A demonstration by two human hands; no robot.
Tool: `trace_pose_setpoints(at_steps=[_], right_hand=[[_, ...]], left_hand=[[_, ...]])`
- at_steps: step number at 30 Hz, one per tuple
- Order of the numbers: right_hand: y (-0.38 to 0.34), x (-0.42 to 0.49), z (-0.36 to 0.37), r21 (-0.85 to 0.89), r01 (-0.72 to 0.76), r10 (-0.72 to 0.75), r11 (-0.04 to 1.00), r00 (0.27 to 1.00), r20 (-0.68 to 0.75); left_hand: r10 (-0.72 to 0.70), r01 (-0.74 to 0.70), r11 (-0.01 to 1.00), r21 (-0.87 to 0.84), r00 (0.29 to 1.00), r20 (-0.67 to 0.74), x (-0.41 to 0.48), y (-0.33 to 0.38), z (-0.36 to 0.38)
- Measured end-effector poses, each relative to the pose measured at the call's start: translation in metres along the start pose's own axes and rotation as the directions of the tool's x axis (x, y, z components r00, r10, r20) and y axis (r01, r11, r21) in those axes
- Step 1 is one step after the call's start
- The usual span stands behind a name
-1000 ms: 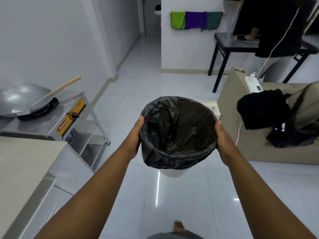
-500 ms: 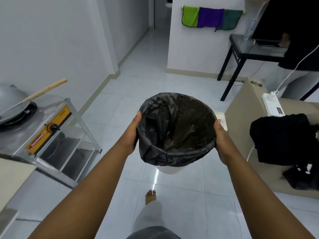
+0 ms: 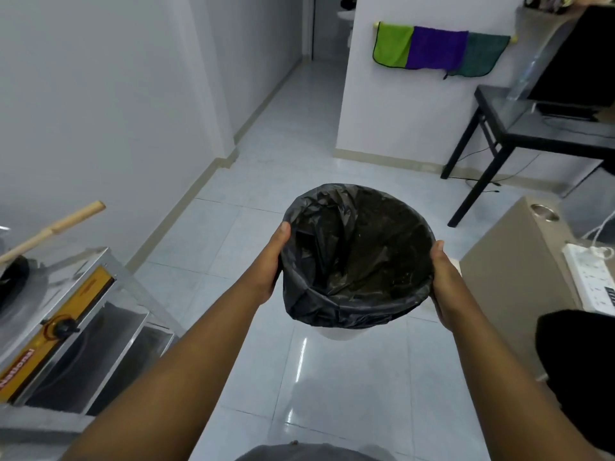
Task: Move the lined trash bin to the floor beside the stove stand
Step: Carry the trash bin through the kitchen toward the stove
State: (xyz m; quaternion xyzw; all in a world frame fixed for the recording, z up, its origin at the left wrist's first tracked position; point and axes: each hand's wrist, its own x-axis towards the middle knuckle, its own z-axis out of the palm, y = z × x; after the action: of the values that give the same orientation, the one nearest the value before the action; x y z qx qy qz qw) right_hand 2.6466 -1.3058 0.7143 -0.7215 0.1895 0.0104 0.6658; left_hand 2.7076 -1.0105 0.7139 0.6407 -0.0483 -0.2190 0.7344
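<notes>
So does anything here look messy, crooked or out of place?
Little stands out. The trash bin is level between the left hand and right hand, its black liner crumpled with small specks inside. A wooden handle juts past the stove stand. The floor shows no spill.

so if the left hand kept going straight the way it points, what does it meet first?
Nothing near: the left hand, gripping the trash bin, points up the picture over bare floor toward the white wall. The way looks free that far, though depth is unclear.
</notes>
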Motion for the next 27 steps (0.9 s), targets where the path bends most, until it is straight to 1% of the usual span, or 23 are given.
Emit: trace_pose_setpoints(at_steps=[5, 8, 14, 17, 22, 27], right_hand=[[-0.019, 0.097, 0.006, -0.045, 0.006, -0.004, 0.999, 0.998, 0.057], [-0.031, 0.161, 0.009, -0.069, 0.015, -0.009, 0.998, 0.996, 0.090], [-0.071, 0.285, 0.022, -0.111, 0.062, -0.036, 0.992, 0.974, 0.224], [-0.091, 0.341, 0.034, -0.135, 0.088, -0.045, 0.987, 0.955, 0.294], [-0.122, 0.419, 0.075, -0.188, 0.112, -0.032, 0.976, 0.922, 0.386], [-0.142, 0.489, 0.143, -0.219, 0.126, -0.009, 0.967, 0.883, 0.468]], left_hand=[[0.003, -0.003, 1.000, -0.008, 0.999, -0.033, 0.084, 0.014, -0.020], [0.017, -0.018, 1.000, -0.018, 0.997, -0.079, 0.134, 0.023, -0.027], [0.033, -0.045, 0.998, -0.050, 0.973, -0.230, 0.221, 0.044, -0.042], [0.058, -0.080, 0.995, -0.059, 0.949, -0.309, 0.255, 0.054, -0.055], [0.065, -0.107, 0.991, -0.079, 0.907, -0.417, 0.298, 0.067, -0.086], [0.050, -0.125, 0.986, -0.111, 0.853, -0.520, 0.334, 0.077, -0.146]])
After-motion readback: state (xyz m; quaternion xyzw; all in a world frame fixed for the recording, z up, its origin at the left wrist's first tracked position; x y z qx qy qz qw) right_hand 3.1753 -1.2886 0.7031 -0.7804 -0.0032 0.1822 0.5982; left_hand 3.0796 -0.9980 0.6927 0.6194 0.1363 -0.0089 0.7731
